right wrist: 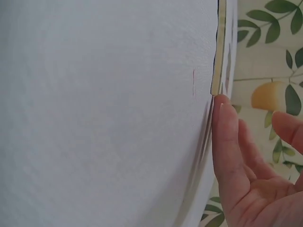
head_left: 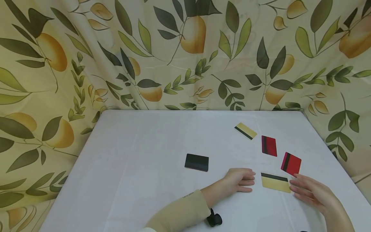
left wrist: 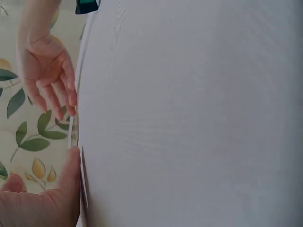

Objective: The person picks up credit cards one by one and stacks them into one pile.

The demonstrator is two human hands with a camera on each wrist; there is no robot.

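A gold card with a black stripe (head_left: 274,183) lies flat on the table between the two hands. My right hand (head_left: 317,195) touches the card's right end with its fingertips, the fingers fairly straight. In the right wrist view a fingertip meets the end of the gold card (right wrist: 219,47), seen edge-on. My left hand (head_left: 239,180) rests on the table just left of that card, fingers loosely extended, holding nothing visible. Just above the right fingertips lies a red card with a dark stripe (head_left: 291,163).
Another red card (head_left: 269,146) and a second gold card (head_left: 245,130) lie farther back. A dark card or stack (head_left: 196,162) sits left of the left hand. A small black object (head_left: 214,219) is by the left sleeve. Patterned cloth (head_left: 191,64) hangs behind the white table (head_left: 130,161).
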